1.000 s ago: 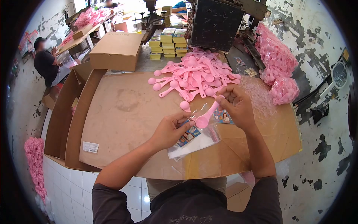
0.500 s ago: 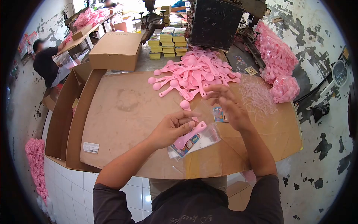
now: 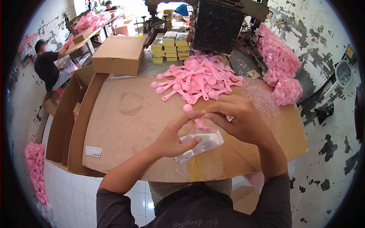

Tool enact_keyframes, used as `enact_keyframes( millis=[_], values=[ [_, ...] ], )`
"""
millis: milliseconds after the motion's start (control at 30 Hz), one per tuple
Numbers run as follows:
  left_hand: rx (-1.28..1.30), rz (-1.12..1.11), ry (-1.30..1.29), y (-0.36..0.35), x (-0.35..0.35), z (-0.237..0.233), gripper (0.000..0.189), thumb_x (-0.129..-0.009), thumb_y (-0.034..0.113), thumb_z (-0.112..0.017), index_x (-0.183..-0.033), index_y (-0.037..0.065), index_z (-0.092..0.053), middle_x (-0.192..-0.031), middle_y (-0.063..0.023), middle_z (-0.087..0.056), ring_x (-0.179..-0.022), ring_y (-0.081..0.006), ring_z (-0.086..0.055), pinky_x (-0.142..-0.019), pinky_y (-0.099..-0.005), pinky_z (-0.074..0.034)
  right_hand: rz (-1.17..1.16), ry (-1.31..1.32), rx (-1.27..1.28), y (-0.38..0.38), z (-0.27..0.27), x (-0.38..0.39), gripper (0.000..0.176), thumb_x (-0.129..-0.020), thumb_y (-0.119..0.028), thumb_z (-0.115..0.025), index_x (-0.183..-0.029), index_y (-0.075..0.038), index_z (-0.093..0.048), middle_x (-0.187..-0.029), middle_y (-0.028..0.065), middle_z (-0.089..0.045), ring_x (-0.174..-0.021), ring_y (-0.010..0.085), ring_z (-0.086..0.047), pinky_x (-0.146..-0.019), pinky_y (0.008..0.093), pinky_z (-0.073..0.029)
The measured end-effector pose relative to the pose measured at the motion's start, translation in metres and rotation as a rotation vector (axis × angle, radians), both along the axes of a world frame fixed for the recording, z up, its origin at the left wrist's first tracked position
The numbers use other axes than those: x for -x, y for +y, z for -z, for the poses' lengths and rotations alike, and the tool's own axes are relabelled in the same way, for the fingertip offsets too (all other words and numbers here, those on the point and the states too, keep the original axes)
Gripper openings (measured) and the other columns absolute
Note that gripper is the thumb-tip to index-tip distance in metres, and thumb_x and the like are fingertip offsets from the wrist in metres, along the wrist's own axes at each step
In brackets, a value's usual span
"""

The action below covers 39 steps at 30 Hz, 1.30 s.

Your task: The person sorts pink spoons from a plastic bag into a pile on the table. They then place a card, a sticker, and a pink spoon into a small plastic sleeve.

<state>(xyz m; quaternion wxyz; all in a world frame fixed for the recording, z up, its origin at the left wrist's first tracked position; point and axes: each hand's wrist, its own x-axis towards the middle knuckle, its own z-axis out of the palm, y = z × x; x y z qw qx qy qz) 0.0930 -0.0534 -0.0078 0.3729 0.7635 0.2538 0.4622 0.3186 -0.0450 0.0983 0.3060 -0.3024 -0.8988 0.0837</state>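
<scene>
A clear plastic bag (image 3: 205, 124) with a pink scoop (image 3: 205, 129) showing through it hangs below the meeting fingertips of both hands. My right hand (image 3: 240, 117) is closed, thumb and index finger pinching the bag's top. My left hand (image 3: 172, 137) has its index finger stretched to the bag's top edge, its thumb spread well apart below. Under them lies a stack of flat clear bags (image 3: 211, 141). Just beyond the fingers is a single pink scoop (image 3: 188, 108), partly hidden, and behind it a heap of pink scoops (image 3: 199, 76).
Cardboard (image 3: 125, 125) covers the table. Open cartons (image 3: 81, 121) flank its left side; a closed box (image 3: 118, 55) and yellow-edged card stacks (image 3: 170, 45) stand behind. Bagged scoops (image 3: 279, 57) are piled right, beside plastic strips (image 3: 262, 95). A co-worker (image 3: 49, 66) is at far left.
The scoop and printed card that were by my left hand are gone from there. My right hand has come down and left to meet my left fingers at the bag.
</scene>
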Motion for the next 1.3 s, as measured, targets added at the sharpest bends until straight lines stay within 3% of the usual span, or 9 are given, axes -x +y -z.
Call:
enact_keyframes(
  millis=[200, 333, 700, 900, 967, 1067, 1133, 1200, 1300],
  values=[
    [0.048, -0.062, -0.063, 0.0, -0.006, 0.009, 0.042, -0.097, 0.006, -0.066, -0.137, -0.001, -0.055, -0.108, -0.0121, -0.075, -0.095, -0.0184, -0.074, -0.085, -0.0295, -0.056, 0.045, 0.087, 0.124, -0.002, 0.011, 0.003, 0.014, -0.087, -0.01, -0.074, -0.098, -0.002, -0.071, -0.09, 0.0105, -0.067, -0.077, 0.0265, -0.065, -0.068, 0.0371, -0.051],
    [0.28, -0.043, -0.173, -0.005, -0.007, 0.003, 0.04, -0.097, 0.005, -0.065, -0.136, -0.002, -0.055, -0.094, -0.0096, -0.076, -0.08, -0.0153, -0.075, -0.074, -0.0263, -0.057, 0.115, 0.148, -0.31, 0.006, 0.03, 0.012, 0.025, -0.081, -0.009, -0.076, -0.105, -0.007, -0.07, -0.102, 0.0079, -0.065, -0.091, 0.0269, -0.064, -0.078, 0.0383, -0.05],
    [0.006, -0.189, 0.232, -0.008, -0.006, 0.009, 0.049, -0.093, 0.003, -0.067, -0.14, -0.002, -0.052, -0.093, -0.0099, -0.076, -0.077, -0.0116, -0.074, -0.063, -0.0256, -0.057, 0.15, -0.267, -0.633, 0.014, 0.058, 0.026, 0.026, -0.078, -0.018, -0.072, -0.097, -0.003, -0.066, -0.095, 0.0056, -0.058, -0.096, 0.0234, -0.058, -0.086, 0.0392, -0.044],
    [0.208, -0.078, 0.137, -0.006, -0.005, 0.004, 0.044, -0.097, 0.003, -0.064, -0.139, 0.0, -0.053, -0.095, -0.01, -0.076, -0.082, -0.0124, -0.073, -0.07, -0.0272, -0.058, 0.109, -0.014, -0.293, 0.039, 0.04, -0.011, 0.014, -0.086, -0.014, -0.066, -0.088, -0.005, -0.054, -0.088, 0.0058, -0.052, -0.088, 0.0207, -0.056, -0.074, 0.0369, -0.045],
    [0.307, -0.028, 0.037, -0.002, -0.004, 0.007, 0.041, -0.098, 0.002, -0.061, -0.138, -0.001, -0.054, -0.098, -0.0111, -0.076, -0.089, -0.0136, -0.073, -0.076, -0.0282, -0.058, -0.02, 0.294, 0.524, 0.039, 0.037, -0.051, 0.01, -0.094, -0.012, -0.059, -0.092, -0.004, -0.053, -0.082, 0.0032, -0.052, -0.08, 0.0149, -0.057, -0.067, 0.0348, -0.046],
    [0.436, 0.035, -0.099, 0.004, -0.003, 0.009, 0.037, -0.1, 0.001, -0.059, -0.137, -0.002, -0.054, -0.104, -0.0132, -0.075, -0.097, -0.0156, -0.072, -0.082, -0.0292, -0.058, -0.279, 0.558, 1.174, 0.054, 0.033, -0.141, 0.009, -0.098, -0.013, -0.056, -0.097, -0.004, -0.055, -0.081, 0.0036, -0.056, -0.078, 0.0123, -0.059, -0.068, 0.0327, -0.048],
    [0.515, 0.049, -0.181, 0.006, -0.004, 0.01, 0.036, -0.101, 0.001, -0.058, -0.136, -0.003, -0.053, -0.107, -0.0148, -0.074, -0.1, -0.0168, -0.071, -0.085, -0.0292, -0.057, 0.174, 0.505, 0.755, 0.087, 0.063, -0.209, 0.013, -0.094, -0.007, -0.056, -0.106, -0.003, -0.059, -0.089, 0.0093, -0.063, -0.086, 0.0194, -0.064, -0.076, 0.0359, -0.051],
    [0.524, 0.049, -0.217, 0.006, -0.005, 0.01, 0.036, -0.101, 0.003, -0.06, -0.136, -0.005, -0.053, -0.105, -0.0131, -0.075, -0.097, -0.0141, -0.071, -0.084, -0.0268, -0.056, 0.763, -0.028, 0.069, 0.1, 0.085, -0.24, 0.026, -0.09, -0.001, -0.056, -0.115, -0.002, -0.063, -0.097, 0.0149, -0.07, -0.093, 0.0264, -0.068, -0.083, 0.0392, -0.053],
    [0.538, 0.047, -0.197, 0.008, -0.004, 0.007, 0.036, -0.101, 0.005, -0.06, -0.135, -0.006, -0.053, -0.104, -0.0128, -0.075, -0.096, -0.0133, -0.071, -0.083, -0.0255, -0.056, 0.849, -0.3, -0.303, 0.077, 0.084, -0.247, 0.03, -0.093, 0.003, -0.054, -0.121, -0.001, -0.063, -0.115, 0.0144, -0.07, -0.112, 0.0273, -0.064, -0.1, 0.0429, -0.048]
  ],
)
